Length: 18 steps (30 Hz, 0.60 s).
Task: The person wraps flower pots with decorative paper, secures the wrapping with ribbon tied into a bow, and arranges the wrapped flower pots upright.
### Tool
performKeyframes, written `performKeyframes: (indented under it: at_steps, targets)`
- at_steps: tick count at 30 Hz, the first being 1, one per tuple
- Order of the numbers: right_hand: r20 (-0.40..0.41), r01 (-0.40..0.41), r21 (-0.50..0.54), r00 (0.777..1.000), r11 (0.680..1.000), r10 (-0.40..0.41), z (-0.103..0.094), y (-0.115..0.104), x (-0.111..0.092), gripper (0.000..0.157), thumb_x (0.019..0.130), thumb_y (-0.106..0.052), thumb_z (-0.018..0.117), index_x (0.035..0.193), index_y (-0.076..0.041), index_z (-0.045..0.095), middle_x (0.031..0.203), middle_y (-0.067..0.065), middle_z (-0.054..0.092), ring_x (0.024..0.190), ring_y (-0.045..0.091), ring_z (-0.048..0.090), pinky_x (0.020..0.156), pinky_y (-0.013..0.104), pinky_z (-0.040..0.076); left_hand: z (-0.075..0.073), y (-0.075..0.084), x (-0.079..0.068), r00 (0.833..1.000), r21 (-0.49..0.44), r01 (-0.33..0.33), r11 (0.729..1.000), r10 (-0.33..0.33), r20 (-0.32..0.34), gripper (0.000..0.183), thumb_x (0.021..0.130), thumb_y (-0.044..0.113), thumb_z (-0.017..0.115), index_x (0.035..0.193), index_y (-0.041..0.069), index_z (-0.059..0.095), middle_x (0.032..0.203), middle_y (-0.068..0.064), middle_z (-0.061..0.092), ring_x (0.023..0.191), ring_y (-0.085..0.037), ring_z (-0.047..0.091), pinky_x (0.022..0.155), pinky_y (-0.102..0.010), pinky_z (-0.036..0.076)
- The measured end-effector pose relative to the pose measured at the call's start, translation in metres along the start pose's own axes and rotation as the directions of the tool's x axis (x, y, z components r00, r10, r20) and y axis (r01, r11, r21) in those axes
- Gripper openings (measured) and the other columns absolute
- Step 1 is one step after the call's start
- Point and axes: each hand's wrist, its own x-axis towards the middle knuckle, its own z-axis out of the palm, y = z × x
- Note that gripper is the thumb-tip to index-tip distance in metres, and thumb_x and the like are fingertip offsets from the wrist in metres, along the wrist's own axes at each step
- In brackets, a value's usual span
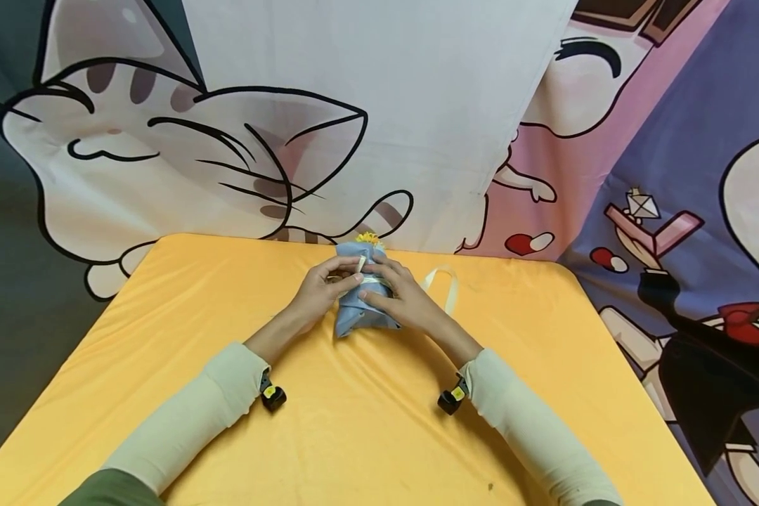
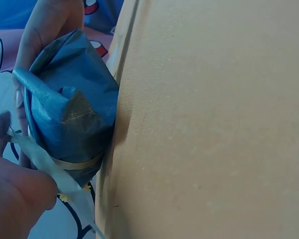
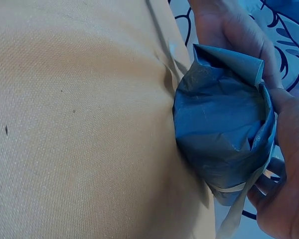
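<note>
A small bouquet wrapped in blue paper (image 1: 362, 316), with yellow flowers (image 1: 368, 238) at its far end, lies low over the yellow tabletop. A cream ribbon (image 2: 45, 162) runs round its narrow part, and one loose length loops out to the right in the head view. My left hand (image 1: 319, 292) pinches the ribbon between thumb and finger on the bouquet's left side. From the right, my right hand (image 1: 407, 299) grips the wrap, thumb across the paper near the ribbon band. In the right wrist view the folded paper (image 3: 224, 114) bulges toward the camera.
The yellow cloth (image 1: 329, 436) covers the table, its far edge just beyond the bouquet. Printed curtains (image 1: 417, 91) with cartoon figures hang behind and to the right. Black wrist cameras (image 1: 273, 397) are strapped at both sleeves.
</note>
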Motion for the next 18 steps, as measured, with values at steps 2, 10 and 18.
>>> performKeyframes:
  at_steps: [2,10,18]
  targets:
    - [0.001,-0.004,0.003,1.000,1.000,0.004,0.000,0.000,0.000,0.061,0.111,-0.052,0.068,0.166,-0.027,0.055,0.189,-0.002,0.025,0.175,0.040,0.022,0.136,0.073,0.028,0.000,-0.002,0.000,1.000,0.026,-0.013,1.000,0.013,-0.004,0.044,0.114,0.012,0.069,0.156,0.004,0.064,0.140,-0.019,0.066,0.120,-0.017,0.060,0.096,-0.019,0.053]
    - [-0.007,0.004,0.010,1.000,1.000,-0.004,0.002,-0.002,0.001,0.060,0.111,-0.049,0.068,0.165,-0.025,0.056,0.189,0.001,0.026,0.175,0.040,0.021,0.137,0.073,0.027,0.007,-0.003,0.002,0.995,0.076,-0.021,0.997,0.028,-0.097,0.040,0.111,0.006,0.071,0.151,0.004,0.070,0.133,-0.021,0.069,0.113,-0.017,0.062,0.090,-0.017,0.053]
    - [-0.018,0.020,0.038,1.000,0.999,-0.019,0.003,-0.002,0.000,0.061,0.112,-0.047,0.069,0.165,-0.021,0.054,0.189,0.002,0.027,0.175,0.039,0.024,0.139,0.069,0.026,0.011,0.001,0.007,0.980,-0.022,0.015,1.000,-0.020,-0.197,0.032,0.104,-0.003,0.077,0.131,0.003,0.060,0.112,-0.009,0.075,0.104,-0.013,0.066,0.085,-0.018,0.056]
